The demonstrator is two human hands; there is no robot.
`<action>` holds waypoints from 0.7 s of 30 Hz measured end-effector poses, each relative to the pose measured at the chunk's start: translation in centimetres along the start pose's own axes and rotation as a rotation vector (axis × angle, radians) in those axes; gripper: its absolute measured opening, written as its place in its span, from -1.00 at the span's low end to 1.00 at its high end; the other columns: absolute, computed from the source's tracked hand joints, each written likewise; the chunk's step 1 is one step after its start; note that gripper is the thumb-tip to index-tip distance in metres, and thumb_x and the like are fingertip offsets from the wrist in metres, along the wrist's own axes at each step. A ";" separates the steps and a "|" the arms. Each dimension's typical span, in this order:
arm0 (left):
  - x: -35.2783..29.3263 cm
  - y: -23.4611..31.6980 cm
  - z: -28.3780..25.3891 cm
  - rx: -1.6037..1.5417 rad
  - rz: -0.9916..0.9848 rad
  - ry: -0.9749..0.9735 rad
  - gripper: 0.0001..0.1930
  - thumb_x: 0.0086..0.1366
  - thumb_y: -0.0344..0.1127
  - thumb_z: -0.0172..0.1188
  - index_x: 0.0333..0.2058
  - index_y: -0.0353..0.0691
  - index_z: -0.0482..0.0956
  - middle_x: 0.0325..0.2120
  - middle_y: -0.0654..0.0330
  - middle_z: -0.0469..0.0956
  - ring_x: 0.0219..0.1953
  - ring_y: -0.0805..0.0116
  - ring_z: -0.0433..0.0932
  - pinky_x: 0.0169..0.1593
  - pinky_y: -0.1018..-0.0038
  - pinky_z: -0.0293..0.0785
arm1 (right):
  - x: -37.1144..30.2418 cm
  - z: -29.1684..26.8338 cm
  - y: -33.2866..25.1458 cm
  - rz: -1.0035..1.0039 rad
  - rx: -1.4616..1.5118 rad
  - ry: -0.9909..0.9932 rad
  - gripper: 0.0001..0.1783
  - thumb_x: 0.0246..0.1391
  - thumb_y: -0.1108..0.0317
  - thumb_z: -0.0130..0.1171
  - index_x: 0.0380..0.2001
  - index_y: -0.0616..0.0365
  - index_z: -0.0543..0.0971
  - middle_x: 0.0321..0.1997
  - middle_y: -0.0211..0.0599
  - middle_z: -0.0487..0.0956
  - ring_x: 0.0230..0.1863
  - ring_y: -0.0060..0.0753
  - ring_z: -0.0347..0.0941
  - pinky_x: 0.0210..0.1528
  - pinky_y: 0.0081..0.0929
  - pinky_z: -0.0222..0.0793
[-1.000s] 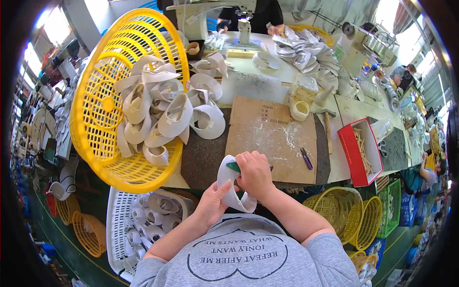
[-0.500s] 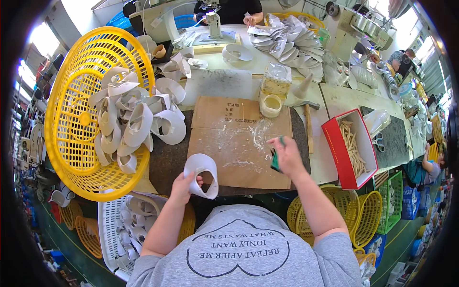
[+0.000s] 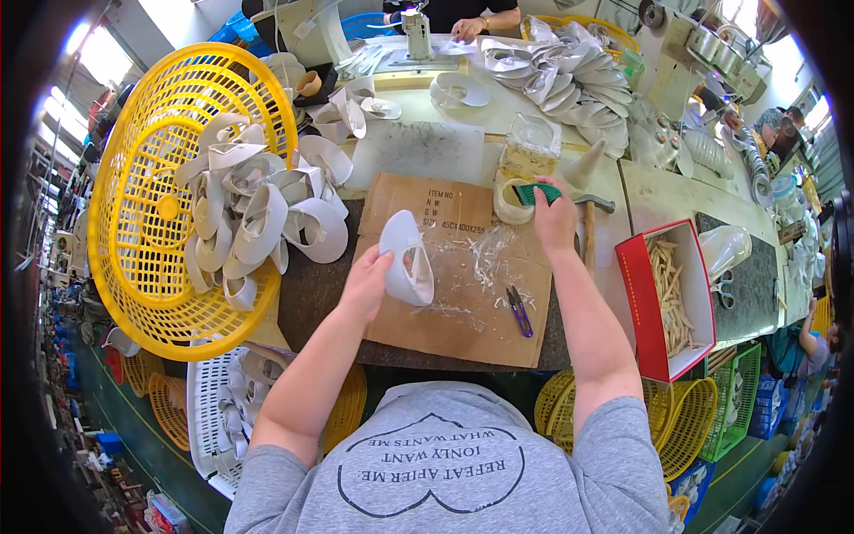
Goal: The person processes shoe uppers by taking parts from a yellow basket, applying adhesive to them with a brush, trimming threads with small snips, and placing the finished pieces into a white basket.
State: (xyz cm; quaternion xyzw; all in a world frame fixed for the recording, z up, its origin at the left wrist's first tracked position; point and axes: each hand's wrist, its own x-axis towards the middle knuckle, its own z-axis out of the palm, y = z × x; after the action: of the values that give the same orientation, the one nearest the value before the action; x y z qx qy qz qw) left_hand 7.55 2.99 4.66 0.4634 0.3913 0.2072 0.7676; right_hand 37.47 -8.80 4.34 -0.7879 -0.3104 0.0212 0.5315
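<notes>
My left hand grips a white shoe upper by its edge, tilted above the brown cardboard sheet. Between the fingers of my right hand is a small flat green tool that looks like a brush. Its end reaches over the mouth of a pale round cup, which stands against a yellowish block-shaped container. Whether the tool touches the cup's inside cannot be made out. Thread snips with purple handles lie on the cardboard, beside white smears and scraps.
At left, a large yellow basket leans beside a heap of white uppers. A hammer lies right of the cup. Farther right stands a red box of thin wooden-looking sticks. Across the table, a person sits at a sewing machine.
My right hand has moved away from me to the cup with the green tool. The snips now show on the cardboard. My left hand has raised the shoe upper forward and turned it.
</notes>
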 end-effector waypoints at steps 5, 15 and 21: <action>1.7 -0.9 1.2 0.081 -0.029 0.028 -0.71 0.34 -0.34 -0.09 -0.01 -0.29 0.36 -0.22 0.21 0.51 -0.23 0.48 0.50 -0.15 0.50 0.43 | 0.2 1.2 0.9 0.004 -0.094 0.041 -0.83 0.08 0.35 0.07 -0.25 0.11 0.48 -0.43 -0.06 0.54 -0.38 -0.09 0.49 -0.30 -0.33 0.34; 3.0 0.4 0.3 0.255 -0.102 0.037 -0.68 0.32 -0.32 -0.07 0.01 -0.29 0.37 -0.19 0.21 0.49 -0.16 0.45 0.46 -0.09 0.46 0.38 | -4.3 0.6 -2.0 0.533 0.601 -0.349 -0.85 0.09 0.44 0.01 -0.24 0.17 0.42 -0.32 -0.25 0.50 -0.38 -0.39 0.50 -0.42 -0.49 0.53; 2.2 -0.1 0.4 0.213 -0.017 -0.011 -0.71 0.30 -0.38 -0.08 -0.04 -0.32 0.40 -0.20 0.22 0.48 -0.15 0.47 0.42 -0.04 0.52 0.31 | -11.1 6.3 -4.3 0.106 0.326 -0.428 -0.86 0.10 0.41 0.00 -0.24 0.12 0.41 -0.52 -0.16 0.49 -0.42 -0.25 0.52 -0.42 -0.32 0.41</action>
State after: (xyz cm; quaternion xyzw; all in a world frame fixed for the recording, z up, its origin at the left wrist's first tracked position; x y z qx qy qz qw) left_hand 9.26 4.21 3.79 0.5402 0.4107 0.1553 0.7179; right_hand 24.23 -8.31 1.94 -0.6846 -0.3666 0.2645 0.5718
